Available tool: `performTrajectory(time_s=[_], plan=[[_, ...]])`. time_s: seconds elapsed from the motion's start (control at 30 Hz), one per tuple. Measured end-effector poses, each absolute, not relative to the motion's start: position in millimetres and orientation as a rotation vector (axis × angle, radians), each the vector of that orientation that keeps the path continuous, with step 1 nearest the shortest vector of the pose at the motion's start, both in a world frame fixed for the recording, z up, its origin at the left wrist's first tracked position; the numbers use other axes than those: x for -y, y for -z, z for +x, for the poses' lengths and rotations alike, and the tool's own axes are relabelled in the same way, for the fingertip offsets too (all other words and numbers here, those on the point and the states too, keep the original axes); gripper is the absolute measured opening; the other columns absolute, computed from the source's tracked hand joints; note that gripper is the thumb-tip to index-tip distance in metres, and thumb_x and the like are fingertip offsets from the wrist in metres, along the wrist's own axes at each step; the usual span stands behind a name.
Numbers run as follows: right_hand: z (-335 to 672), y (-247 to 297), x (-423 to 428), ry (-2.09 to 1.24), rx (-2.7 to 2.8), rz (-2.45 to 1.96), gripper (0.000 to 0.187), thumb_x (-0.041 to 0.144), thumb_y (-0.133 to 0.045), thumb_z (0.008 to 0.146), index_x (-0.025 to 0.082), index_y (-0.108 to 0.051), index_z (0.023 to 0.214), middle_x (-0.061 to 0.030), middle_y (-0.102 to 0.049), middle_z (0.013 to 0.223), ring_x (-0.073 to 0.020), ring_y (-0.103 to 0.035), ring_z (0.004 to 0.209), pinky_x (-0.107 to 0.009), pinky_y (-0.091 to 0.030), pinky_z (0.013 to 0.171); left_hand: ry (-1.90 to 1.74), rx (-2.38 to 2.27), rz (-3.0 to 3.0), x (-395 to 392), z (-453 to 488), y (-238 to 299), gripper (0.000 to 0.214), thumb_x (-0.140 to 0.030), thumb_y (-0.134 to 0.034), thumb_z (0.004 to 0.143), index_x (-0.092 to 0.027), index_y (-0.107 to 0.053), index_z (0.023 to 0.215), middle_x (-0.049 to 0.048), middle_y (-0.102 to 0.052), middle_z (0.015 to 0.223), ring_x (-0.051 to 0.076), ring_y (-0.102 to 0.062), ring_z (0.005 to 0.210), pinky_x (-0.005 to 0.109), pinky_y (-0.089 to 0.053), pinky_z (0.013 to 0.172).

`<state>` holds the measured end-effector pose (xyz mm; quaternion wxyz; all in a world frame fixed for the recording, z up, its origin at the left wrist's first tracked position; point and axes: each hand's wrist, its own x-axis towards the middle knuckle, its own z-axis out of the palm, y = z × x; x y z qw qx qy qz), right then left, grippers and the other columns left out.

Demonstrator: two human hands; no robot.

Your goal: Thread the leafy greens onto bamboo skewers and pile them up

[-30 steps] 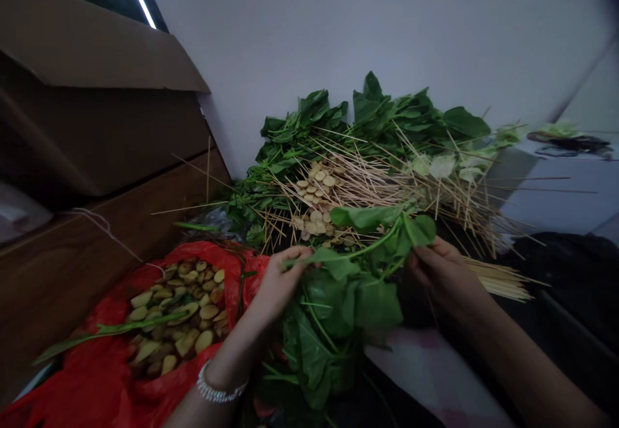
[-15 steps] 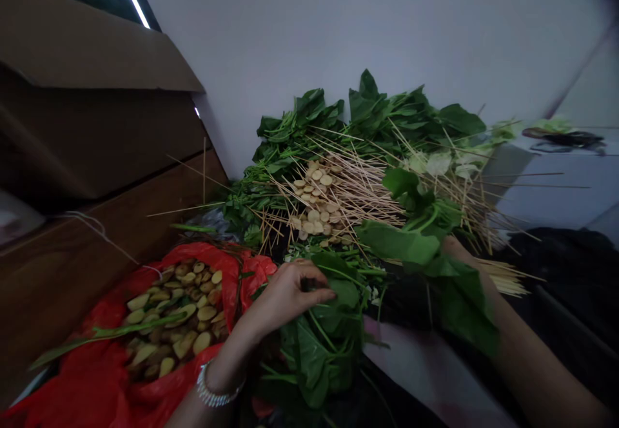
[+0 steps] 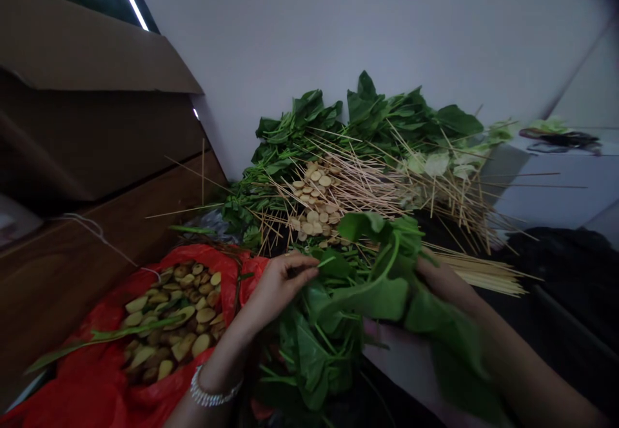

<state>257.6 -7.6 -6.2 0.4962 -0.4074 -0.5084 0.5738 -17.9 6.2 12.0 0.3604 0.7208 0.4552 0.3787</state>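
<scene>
My left hand (image 3: 283,289), with a beaded bracelet (image 3: 213,389) on its wrist, is closed in a pinch, a pale green stem (image 3: 327,262) at its fingertips. Broad leafy greens (image 3: 382,296) hang from my right hand (image 3: 442,283), which is closed round them; leaves hide most of its fingers. Below and between my hands lies a loose heap of the same greens (image 3: 312,357). Just beyond are skewers of sliced potato (image 3: 314,222) and bare wooden skewers (image 3: 488,273).
A red plastic bag (image 3: 91,376) of cut potato pieces (image 3: 181,325) sits at the left. Bundled greens (image 3: 406,115) rest against the white wall (image 3: 329,22), with skewered pale leaves (image 3: 435,164) beside them. A cardboard box (image 3: 97,138) stands at the back left, black plastic (image 3: 575,286) at the right.
My right hand has moved left with its greens, close to my left hand. My left hand has shifted slightly left, and a stem now shows at its fingertips.
</scene>
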Motion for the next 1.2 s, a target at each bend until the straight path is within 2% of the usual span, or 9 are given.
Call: performTrajectory(time_s=[0.07,0.1,0.2,0.3,0.4,0.53,0.63,0.97,1.2], plan=[[250.8,6.9,11.2,-1.562,1.196,-0.896,0.029,0.046,-0.065,0.083,0.020,-0.056,0.078,0.0053,-0.055,0.054,-0.0019,-0.028,0.030,-0.017,-0.024,0.034,-1.071,-1.165,1.711,-7.3,-17.8,-11.6,0.023,-0.035,-0.070,0.077,-0.017,-0.078,0.087,0.0082,-0.072,0.088,0.021,-0.064,0.081,0.028,-0.049,0.071],[247.8,7.9,12.1,-1.636,1.206,-0.854,0.030,0.045,-0.067,0.083,0.018,-0.055,0.077,0.0062,-0.054,0.053,-0.0005,-0.024,0.030,-0.016,-0.020,0.034,-1.111,-1.155,1.617,-7.2,-17.4,-11.6,0.025,-0.036,-0.072,0.076,-0.016,-0.078,0.091,0.0076,-0.072,0.087,0.019,-0.064,0.078,0.027,-0.049,0.069],[240.2,11.8,14.1,-1.727,1.331,-0.827,0.029,0.045,-0.065,0.085,0.016,-0.058,0.084,0.0043,-0.060,0.059,0.0002,-0.028,0.031,-0.015,-0.015,0.034,-1.209,-1.114,1.341,-5.3,-14.8,-13.8,0.043,-0.037,-0.079,0.069,-0.018,-0.074,0.107,0.0026,-0.069,0.076,0.012,-0.059,0.062,0.022,-0.046,0.058],[234.9,13.9,17.2,-1.746,1.406,-0.861,0.027,0.042,-0.061,0.088,0.016,-0.060,0.092,0.0035,-0.062,0.063,-0.0002,-0.031,0.033,-0.014,-0.016,0.035,-1.190,-1.076,1.133,-3.2,-12.1,-16.7,0.049,-0.037,-0.085,0.062,-0.015,-0.074,0.104,0.0023,-0.069,0.071,0.010,-0.058,0.056,0.021,-0.044,0.054],[232.0,13.2,20.6,-1.745,1.431,-0.894,0.027,0.042,-0.061,0.088,0.015,-0.061,0.093,0.0027,-0.063,0.065,-0.0006,-0.032,0.033,-0.015,-0.018,0.035,-1.133,-1.066,1.048,-2.8,-11.5,-17.4,0.045,-0.040,-0.087,0.059,-0.013,-0.076,0.094,0.0057,-0.072,0.074,0.013,-0.062,0.061,0.023,-0.048,0.058],[229.3,11.4,23.2,-1.795,1.443,-0.905,0.029,0.042,-0.064,0.085,0.014,-0.062,0.091,0.0023,-0.064,0.063,-0.0010,-0.032,0.032,-0.015,-0.018,0.033,-1.038,-1.094,1.149,-4.1,-13.1,-16.4,0.041,-0.044,-0.086,0.058,-0.015,-0.078,0.085,0.0050,-0.074,0.073,0.014,-0.063,0.065,0.024,-0.049,0.062],[226.6,11.5,23.6,-1.809,1.430,-0.899,0.030,0.043,-0.065,0.083,0.015,-0.062,0.089,0.0025,-0.064,0.061,-0.0011,-0.031,0.031,-0.016,-0.019,0.033,-0.984,-1.083,1.198,-3.8,-12.8,-16.7,0.038,-0.045,-0.084,0.060,-0.016,-0.078,0.085,0.0038,-0.074,0.072,0.013,-0.063,0.064,0.023,-0.048,0.061],[224.0,13.9,22.0,-1.800,1.375,-0.924,0.029,0.042,-0.066,0.081,0.015,-0.063,0.090,0.0031,-0.064,0.061,-0.0005,-0.033,0.030,-0.015,-0.021,0.033,-0.995,-1.088,1.069,0.6,-7.3,-22.4,0.040,-0.043,-0.089,0.051,-0.017,-0.079,0.079,0.0018,-0.075,0.068,0.011,-0.063,0.060,0.019,-0.049,0.059],[222.5,13.3,23.5,-1.781,1.381,-0.947,0.028,0.042,-0.065,0.082,0.015,-0.063,0.090,0.0030,-0.064,0.062,-0.0008,-0.033,0.031,-0.016,-0.025,0.035,-0.991,-1.101,1.078,1.1,-7.2,-20.8,0.036,-0.042,-0.090,0.050,-0.018,-0.079,0.075,0.0008,-0.076,0.067,0.010,-0.063,0.057,0.018,-0.049,0.057]])
